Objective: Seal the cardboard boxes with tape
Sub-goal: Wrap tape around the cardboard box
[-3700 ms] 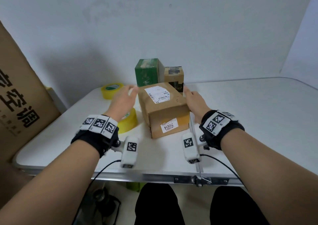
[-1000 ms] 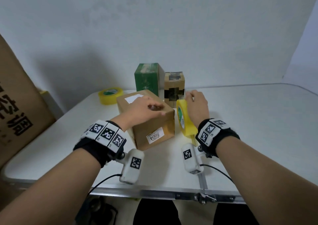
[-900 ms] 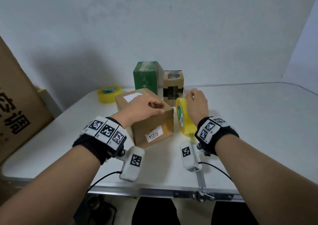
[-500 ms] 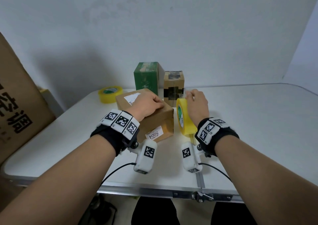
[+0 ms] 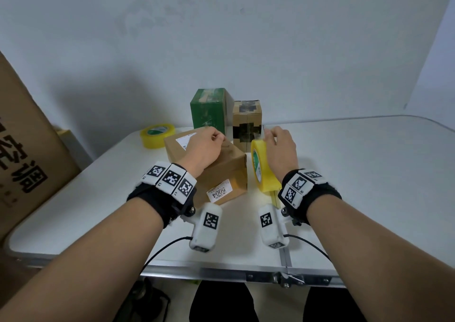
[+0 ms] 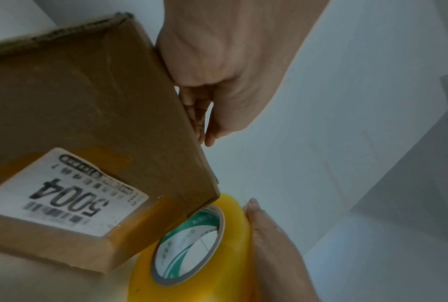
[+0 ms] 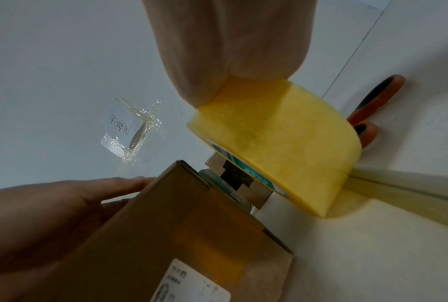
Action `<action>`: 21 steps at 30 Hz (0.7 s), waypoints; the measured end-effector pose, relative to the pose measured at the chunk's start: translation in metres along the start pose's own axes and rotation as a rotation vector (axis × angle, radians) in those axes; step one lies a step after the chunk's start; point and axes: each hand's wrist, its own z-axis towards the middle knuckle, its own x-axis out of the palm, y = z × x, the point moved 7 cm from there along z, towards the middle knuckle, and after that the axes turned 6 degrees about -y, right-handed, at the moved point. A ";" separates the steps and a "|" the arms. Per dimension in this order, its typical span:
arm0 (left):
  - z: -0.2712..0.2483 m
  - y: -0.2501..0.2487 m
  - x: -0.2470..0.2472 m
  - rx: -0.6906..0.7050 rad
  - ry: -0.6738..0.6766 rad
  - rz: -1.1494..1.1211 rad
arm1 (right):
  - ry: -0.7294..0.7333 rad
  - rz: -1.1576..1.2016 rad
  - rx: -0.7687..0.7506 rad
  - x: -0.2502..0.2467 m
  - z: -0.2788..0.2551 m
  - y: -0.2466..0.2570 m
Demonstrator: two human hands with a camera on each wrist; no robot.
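Standing on edge: tape roll (image 5: pixel 263 168), right hand (image 5: pixel 280 149) | left hand (image 5: pixel 203 147) atop box (image 5: pixel 222 171)

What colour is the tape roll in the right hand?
Yellow tape roll, green-and-white printed core; right wrist view shows it best.

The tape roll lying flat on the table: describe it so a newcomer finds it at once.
Start at the white table, then its far left corner. Left of the brown cardboard box lies a yellow tape roll, flat and untouched. The other yellow roll stands on edge under the right hand.

Tape roll (image 5: pixel 263 171) right of box (image 5: pixel 221 171)
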 end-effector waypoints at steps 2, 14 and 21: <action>0.000 -0.001 -0.007 -0.029 -0.052 -0.144 | 0.005 0.018 0.009 -0.001 -0.001 -0.001; -0.009 -0.069 0.040 0.141 0.290 -0.090 | 0.040 0.084 0.004 -0.012 -0.005 0.000; -0.003 -0.076 0.050 0.166 0.208 -0.028 | 0.101 0.135 0.054 -0.014 -0.005 -0.003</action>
